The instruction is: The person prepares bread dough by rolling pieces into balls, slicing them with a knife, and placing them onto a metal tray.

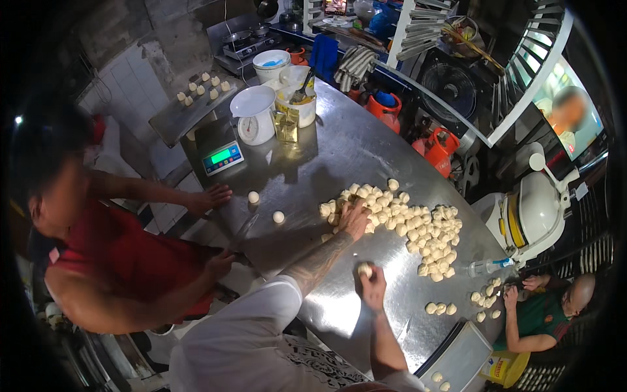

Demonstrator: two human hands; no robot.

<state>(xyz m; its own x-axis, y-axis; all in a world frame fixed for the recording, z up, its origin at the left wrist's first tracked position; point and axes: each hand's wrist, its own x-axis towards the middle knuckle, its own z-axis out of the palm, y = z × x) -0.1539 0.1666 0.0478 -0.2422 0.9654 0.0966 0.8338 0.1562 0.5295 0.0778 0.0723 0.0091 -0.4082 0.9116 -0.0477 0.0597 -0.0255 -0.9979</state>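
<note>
A large spread of pale dough balls (pixel 428 230) lies across the steel table (pixel 313 173). At its left end my left hand (pixel 353 221), on a tattooed arm, reaches in with fingers curled down over a dough ball; the fingers partly hide it. Closer to me, my right hand (pixel 373 291) pinches a single dough ball (pixel 365 269) just over the bare metal. Two separate dough balls, one (pixel 253 196) near the scale and another (pixel 278 217) nearer me, rest left of the spread.
On the left, a person in red (pixel 150 274) holds a scraper-like blade (pixel 245 230) at the table edge. A digital scale (pixel 223 158), a white dial scale (pixel 255 124) and buckets stand beyond. At right are a bottle (pixel 490 266), a tray (pixel 457 359) and another person (pixel 545 317).
</note>
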